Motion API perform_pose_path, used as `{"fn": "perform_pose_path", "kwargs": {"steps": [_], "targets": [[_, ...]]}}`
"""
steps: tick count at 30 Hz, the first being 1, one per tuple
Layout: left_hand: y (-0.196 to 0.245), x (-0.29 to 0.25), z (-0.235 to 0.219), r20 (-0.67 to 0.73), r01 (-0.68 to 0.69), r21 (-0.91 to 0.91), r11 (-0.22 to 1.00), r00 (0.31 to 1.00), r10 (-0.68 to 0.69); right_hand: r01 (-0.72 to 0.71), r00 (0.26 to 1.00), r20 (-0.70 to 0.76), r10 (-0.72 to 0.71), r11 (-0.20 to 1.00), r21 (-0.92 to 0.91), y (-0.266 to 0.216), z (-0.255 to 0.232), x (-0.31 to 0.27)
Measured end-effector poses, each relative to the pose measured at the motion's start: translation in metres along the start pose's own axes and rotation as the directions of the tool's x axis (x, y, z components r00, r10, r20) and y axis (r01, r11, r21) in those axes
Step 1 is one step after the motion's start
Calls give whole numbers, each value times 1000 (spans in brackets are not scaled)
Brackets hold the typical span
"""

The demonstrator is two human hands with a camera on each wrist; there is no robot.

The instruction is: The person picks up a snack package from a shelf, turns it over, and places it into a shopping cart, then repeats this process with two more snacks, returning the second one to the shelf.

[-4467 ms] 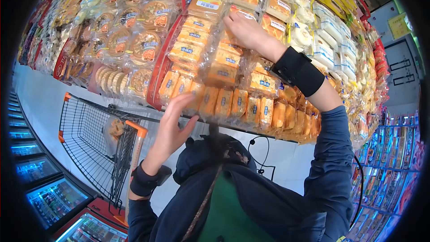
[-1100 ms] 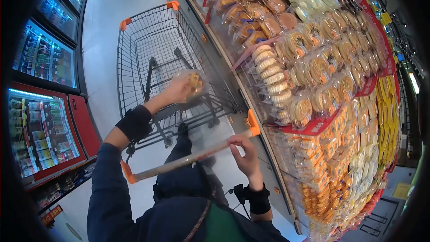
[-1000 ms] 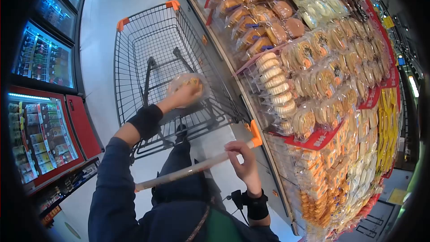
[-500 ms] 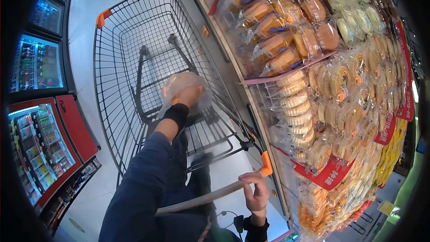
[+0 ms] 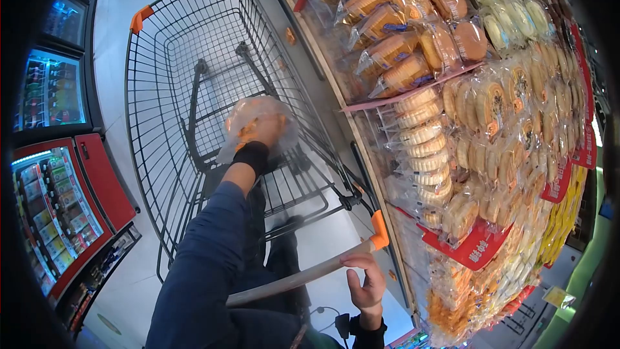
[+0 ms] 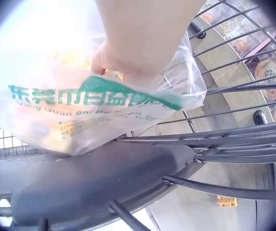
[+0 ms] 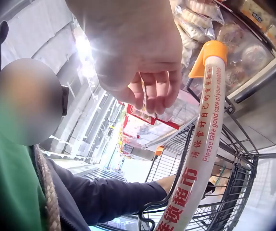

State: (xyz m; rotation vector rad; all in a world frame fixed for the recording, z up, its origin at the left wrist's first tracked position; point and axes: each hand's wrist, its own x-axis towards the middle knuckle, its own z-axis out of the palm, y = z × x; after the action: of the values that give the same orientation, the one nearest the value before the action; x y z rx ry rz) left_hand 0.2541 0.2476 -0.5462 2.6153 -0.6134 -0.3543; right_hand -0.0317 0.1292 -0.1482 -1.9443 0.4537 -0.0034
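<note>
My left hand (image 5: 261,130) reaches down into the wire shopping cart (image 5: 169,52) and grips a clear plastic bag of orange pastries (image 5: 247,116). In the left wrist view the bag (image 6: 80,106), with green print on it, hangs from my hand (image 6: 142,38) just above the cart's dark seat flap (image 6: 89,178). My right hand (image 5: 365,281) sits just below the cart's handle (image 5: 303,276) near its orange end cap (image 5: 380,231). In the right wrist view its fingers (image 7: 150,94) hang loosely curled beside the handle (image 7: 210,125), not wrapped round it.
Shelves packed with bagged cakes and pastries (image 5: 465,103) run along the right, with red price tags (image 5: 475,252). Drink coolers (image 5: 48,90) and a red freezer (image 5: 77,200) line the left. Pale floor (image 5: 123,0) lies beyond the cart.
My left hand has carried the bag from above the cart down inside it. My right hand, which gripped the handle, has slackened and slipped just off it.
</note>
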Motion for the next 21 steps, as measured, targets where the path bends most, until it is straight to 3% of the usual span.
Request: {"fn": "perform_pose_path", "kwargs": {"steps": [4,7,10,14,16,18,20,21], "targets": [[9,-6,-24,69,0,28,1000,998,-1,-2,1000,-31,3,1000,11,0,-6,-14],[16,-12,-36,13,-13,131,991,1000,11,27,999,-37,-27,1000,9,0,-9,-24],[25,-23,-61,108,-21,97,995,994,10,78,996,-59,-74,994,71,-3,-12,-34],[38,-43,-83,56,-141,256,956,990,131,74,996,-50,-71,995,62,-9,-22,-54],[58,-62,-117,9,-186,294,938,981,191,163,986,-48,-161,985,49,-7,-30,-68],[73,-73,-152,35,-104,32,994,994,102,238,970,-63,-235,970,52,-6,-38,-82],[102,-93,-204,121,-129,-35,991,984,133,274,959,-84,-270,961,38,-2,-48,-102],[119,-106,-227,87,-108,-97,989,989,117,286,955,-95,-282,958,30,1,-53,-114]]}}
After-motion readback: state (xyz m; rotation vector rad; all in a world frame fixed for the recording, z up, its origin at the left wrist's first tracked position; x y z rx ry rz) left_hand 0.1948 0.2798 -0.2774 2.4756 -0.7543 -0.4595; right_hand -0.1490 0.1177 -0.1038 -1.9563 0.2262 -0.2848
